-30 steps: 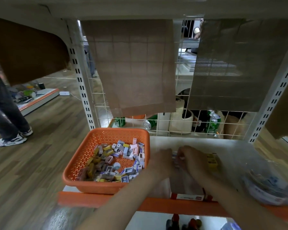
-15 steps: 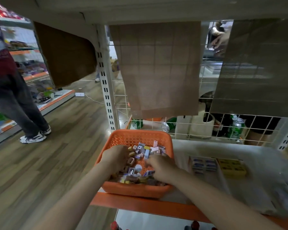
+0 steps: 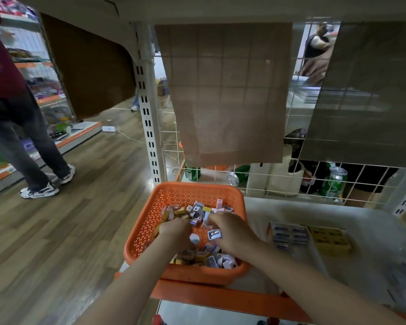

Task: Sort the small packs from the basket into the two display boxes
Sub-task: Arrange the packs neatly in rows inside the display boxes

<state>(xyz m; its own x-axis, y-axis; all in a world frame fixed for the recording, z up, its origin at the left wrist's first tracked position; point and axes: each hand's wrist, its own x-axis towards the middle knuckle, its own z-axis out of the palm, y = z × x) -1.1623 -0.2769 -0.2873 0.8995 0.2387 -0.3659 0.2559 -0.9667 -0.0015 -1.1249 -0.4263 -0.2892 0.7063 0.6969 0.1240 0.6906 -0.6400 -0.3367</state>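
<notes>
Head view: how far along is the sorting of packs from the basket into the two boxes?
Done: rows of purple packs and yellow packs stand lined up right of the orange basket. In hand: both hands are in the basket; the right hand pinches a blue pack, the left hand digs among the loose packs, its catch hidden. Left: many mixed packs lie in the basket, so plenty remains.

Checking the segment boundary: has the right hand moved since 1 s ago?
Yes. The right hand has gone left, from over the display boxes into the orange basket, where it pinches a small pack.
</notes>
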